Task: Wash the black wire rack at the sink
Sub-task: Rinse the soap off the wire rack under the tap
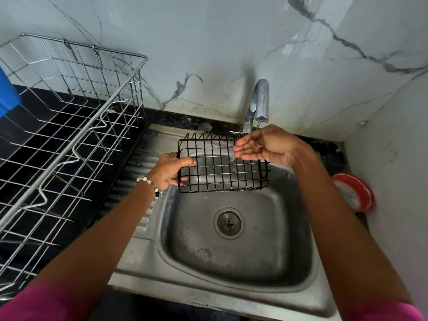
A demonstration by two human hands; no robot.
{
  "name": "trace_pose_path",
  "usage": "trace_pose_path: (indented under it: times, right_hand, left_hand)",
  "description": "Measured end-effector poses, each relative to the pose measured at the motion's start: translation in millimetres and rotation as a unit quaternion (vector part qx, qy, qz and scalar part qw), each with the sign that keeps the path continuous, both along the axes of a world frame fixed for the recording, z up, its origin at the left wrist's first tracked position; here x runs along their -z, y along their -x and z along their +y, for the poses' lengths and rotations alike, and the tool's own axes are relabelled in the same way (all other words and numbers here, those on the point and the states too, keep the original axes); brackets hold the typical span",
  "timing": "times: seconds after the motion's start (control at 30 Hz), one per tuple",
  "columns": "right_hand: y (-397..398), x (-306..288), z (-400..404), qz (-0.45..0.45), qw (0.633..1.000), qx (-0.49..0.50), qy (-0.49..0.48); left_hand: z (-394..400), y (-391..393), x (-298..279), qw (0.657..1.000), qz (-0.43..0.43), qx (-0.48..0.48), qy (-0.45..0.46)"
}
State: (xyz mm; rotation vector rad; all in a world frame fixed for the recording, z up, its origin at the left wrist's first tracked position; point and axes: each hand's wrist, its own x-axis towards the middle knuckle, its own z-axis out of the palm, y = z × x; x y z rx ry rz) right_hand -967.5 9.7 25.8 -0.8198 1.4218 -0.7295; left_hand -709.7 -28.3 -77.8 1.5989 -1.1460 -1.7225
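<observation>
The black wire rack (222, 167) hangs level above the back half of the steel sink (231, 262). My left hand (170, 171) grips its left edge, thumb on top of the wires and fingers underneath. My right hand (261, 145) hovers palm up over the rack's right rear corner, fingers straight, right under the spout of the chrome tap (258, 103). A thin stream of water runs off its fingertips onto the rack. The rack's far right corner is hidden behind that hand.
A large steel wire dish drainer (69, 126) fills the black counter on the left. A blue object (8, 89) shows at the left edge. A red lid or dish (354, 191) leans against the wall right of the sink. The drain (228, 223) is uncovered.
</observation>
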Motion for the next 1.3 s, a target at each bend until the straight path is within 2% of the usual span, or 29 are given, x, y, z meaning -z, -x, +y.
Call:
trace_pose_path:
  times: [0.1, 0.23, 0.37, 0.5, 0.6, 0.73, 0.87, 0.97, 1.03, 1.13, 1.23, 1.3]
  right_hand:
    - [-0.1, 4.4, -1.7, 0.063, 0.997, 0.034, 0.006]
    - [4.4, 5.6, 6.7, 0.026, 0.999, -0.036, -0.010]
    - [13.2, 6.4, 9.1, 0.093, 0.995, 0.018, 0.005]
    - [10.3, 5.5, 11.7, 0.053, 0.998, -0.022, -0.011]
    - [9.1, 7.3, 11.5, 0.101, 0.995, 0.021, 0.001]
    - [11.8, 10.1, 12.6, 0.030, 1.000, 0.002, -0.009]
    - [10.0, 8.3, 7.2, 0.011, 0.998, 0.060, 0.028]
    - [8.3, 6.5, 4.1, -0.043, 0.999, 0.003, 0.024]
    - [9.6, 5.9, 3.9, 0.006, 0.999, -0.049, 0.003]
    - [12.1, 3.9, 1.4, 0.098, 0.995, -0.033, 0.000]
    - [11.2, 2.3, 1.4, 0.074, 0.996, -0.045, -0.001]
    - [10.6, 2.9, 3.1, 0.103, 0.993, -0.051, -0.004]
  left_hand:
    - [1.0, -2.4, -1.1, 1.000, -0.003, -0.002, -0.003]
    - [1.9, -2.9, -2.4, 1.000, -0.001, -0.004, 0.001]
    - [2.2, -3.1, -3.6, 1.000, 0.004, -0.007, 0.002]
    - [2.1, 1.6, -5.6, 1.000, 0.015, -0.007, -0.007]
    - [2.5, 3.6, -6.3, 1.000, 0.005, -0.007, -0.002]
    - [1.6, 3.0, -4.0, 1.000, 0.003, -0.018, 0.004]
    - [0.4, 1.0, -2.6, 0.999, -0.009, -0.039, 0.014]
    - [-1.7, -1.1, -3.8, 0.998, -0.009, -0.057, 0.012]
    - [-3.7, -1.7, -5.8, 0.998, -0.011, -0.063, 0.013]
    - [-6.3, -1.9, -9.1, 0.998, -0.011, -0.062, 0.017]
    - [-6.8, -0.9, -11.6, 0.998, -0.001, -0.059, 0.013]
    - [-6.2, -0.8, -11.8, 0.998, 0.001, -0.056, 0.010]
